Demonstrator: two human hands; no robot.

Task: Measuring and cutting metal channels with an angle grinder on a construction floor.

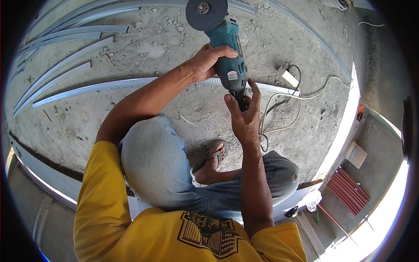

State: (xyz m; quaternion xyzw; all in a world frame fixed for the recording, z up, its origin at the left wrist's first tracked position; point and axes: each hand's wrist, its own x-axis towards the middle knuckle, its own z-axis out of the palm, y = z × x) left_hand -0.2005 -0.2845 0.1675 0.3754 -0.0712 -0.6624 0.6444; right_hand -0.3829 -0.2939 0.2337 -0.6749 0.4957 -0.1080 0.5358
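A teal and black angle grinder [225, 38] is held up in front of me, its dark round disc [213, 18] at the far end. My left hand [204, 64] wraps around the middle of its body from the left, thumb lying across the top. Its narrow black tail end sits between the thumb and fingers of my right hand [246, 118], with the index finger stretched up along the side. Part of the right hand's grip is hidden behind the tool. Beyond the grinder's body, a slotted metal strip [118, 84] lies across the floor.
Several metal channels [72, 51] lie at the left on the dusty concrete floor [148, 48]. A pale cord [321, 92] loops at the right beside a white block [288, 77]. A white bucket [355, 154] and reddish bars [348, 191] stand further right. My sandalled foot [212, 160] is below the grinder.
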